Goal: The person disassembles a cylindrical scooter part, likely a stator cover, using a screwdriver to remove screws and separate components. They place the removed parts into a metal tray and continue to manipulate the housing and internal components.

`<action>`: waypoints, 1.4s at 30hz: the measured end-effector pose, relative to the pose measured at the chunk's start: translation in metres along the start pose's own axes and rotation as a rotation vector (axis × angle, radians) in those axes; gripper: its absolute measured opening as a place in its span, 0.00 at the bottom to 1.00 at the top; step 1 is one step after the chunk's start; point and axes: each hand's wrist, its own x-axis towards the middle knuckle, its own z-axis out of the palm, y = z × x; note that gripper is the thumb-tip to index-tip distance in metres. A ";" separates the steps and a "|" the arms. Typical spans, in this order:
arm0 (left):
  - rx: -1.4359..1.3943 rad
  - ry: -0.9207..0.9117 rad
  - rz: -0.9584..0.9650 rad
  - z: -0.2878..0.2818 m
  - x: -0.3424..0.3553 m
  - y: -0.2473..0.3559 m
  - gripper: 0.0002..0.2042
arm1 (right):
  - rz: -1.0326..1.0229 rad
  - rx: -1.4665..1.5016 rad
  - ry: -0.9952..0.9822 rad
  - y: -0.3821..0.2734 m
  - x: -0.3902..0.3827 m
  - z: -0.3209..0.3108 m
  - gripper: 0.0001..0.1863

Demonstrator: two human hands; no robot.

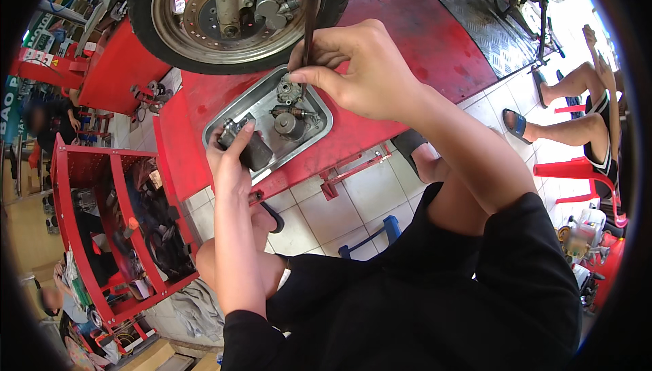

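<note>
My left hand (229, 160) is closed round a dark metal-and-black engine part (257, 151) with a rounded block end, held over the left side of a metal tray (224, 116). Above the tray's far right corner, my right hand (360, 65) pinches a long, thin dark tool (310, 21); its exact kind is not clear, and it points up in front of the wheel. In the tray lie a round grey metal cup-like part (289, 126), a small slender metal part (288, 111) and a silver metal fitting (288, 90).
The tray stands on a red bench (401, 31), close under a motorbike's front wheel (231, 65). At left is a red shelf rack (115, 221) full of parts. A blue stool (390, 228) stands on the tiled floor (326, 211). Another person sits at right by a red chair (577, 170).
</note>
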 end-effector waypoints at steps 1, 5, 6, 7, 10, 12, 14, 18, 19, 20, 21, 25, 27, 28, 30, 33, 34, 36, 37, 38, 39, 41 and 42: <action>0.116 0.036 0.086 -0.003 0.006 -0.003 0.28 | 0.015 0.011 0.015 0.003 -0.001 0.000 0.06; 0.380 0.163 0.190 -0.045 0.044 -0.029 0.33 | -0.051 -0.051 -0.062 0.004 -0.005 0.006 0.08; 0.401 0.186 0.151 -0.056 0.050 -0.035 0.33 | -0.064 -0.124 -0.094 -0.001 -0.007 0.005 0.08; 0.437 0.207 0.131 -0.069 0.054 -0.042 0.34 | -0.078 -0.186 -0.127 -0.006 -0.009 0.006 0.08; 0.845 0.271 0.117 -0.085 0.059 -0.052 0.39 | -0.057 -0.300 -0.188 -0.017 -0.015 -0.002 0.08; 1.206 0.317 0.183 -0.082 0.057 -0.053 0.41 | -0.064 -0.363 -0.203 -0.012 -0.020 -0.004 0.08; 1.265 0.327 0.149 -0.082 0.055 -0.052 0.41 | -0.066 -0.428 -0.219 -0.010 -0.024 -0.006 0.07; 1.325 0.377 0.160 -0.083 0.052 -0.046 0.39 | -0.068 -0.515 -0.262 -0.008 -0.029 -0.005 0.06; 1.334 0.393 0.169 -0.080 0.051 -0.044 0.39 | -0.068 -0.536 -0.274 -0.008 -0.030 -0.006 0.07; 1.368 0.412 0.129 -0.077 0.050 -0.042 0.38 | -0.069 -0.554 -0.288 -0.007 -0.030 -0.006 0.07; 1.402 0.431 0.089 -0.073 0.049 -0.041 0.38 | -0.071 -0.572 -0.303 -0.007 -0.031 -0.007 0.08; 1.566 0.451 -0.031 -0.055 0.043 -0.033 0.35 | -0.087 -0.634 -0.335 -0.006 -0.032 -0.008 0.10; 1.726 0.417 0.049 -0.049 0.041 -0.029 0.33 | -0.094 -0.639 -0.348 -0.007 -0.031 -0.009 0.10; 1.806 0.400 0.087 -0.049 0.039 -0.028 0.31 | -0.099 -0.639 -0.357 -0.008 -0.031 -0.008 0.10; 1.882 0.370 0.165 -0.056 0.041 -0.028 0.29 | -0.105 -0.659 -0.377 -0.008 -0.030 -0.007 0.10; 1.915 0.344 0.211 -0.057 0.040 -0.027 0.28 | -0.100 -0.674 -0.381 -0.006 -0.029 -0.007 0.10; 1.914 0.344 0.214 -0.058 0.039 -0.025 0.28 | -0.100 -0.674 -0.378 -0.006 -0.029 -0.007 0.10; 1.753 0.305 0.241 -0.072 0.042 -0.021 0.28 | -0.092 -0.676 -0.391 -0.006 -0.026 -0.005 0.09; 1.670 0.284 0.259 -0.074 0.042 -0.016 0.27 | -0.087 -0.683 -0.396 -0.006 -0.025 -0.006 0.09; 1.589 0.212 0.310 -0.077 0.042 -0.009 0.26 | -0.083 -0.674 -0.380 -0.006 -0.024 -0.006 0.09; 1.506 0.142 0.360 -0.082 0.041 0.000 0.25 | -0.079 -0.666 -0.365 -0.005 -0.022 -0.006 0.08; 1.391 -0.014 0.406 -0.070 0.033 0.021 0.23 | -0.064 -0.668 -0.326 -0.002 -0.019 -0.008 0.07; 1.359 -0.100 0.399 -0.062 0.026 0.032 0.22 | -0.052 -0.677 -0.305 0.001 -0.017 -0.009 0.06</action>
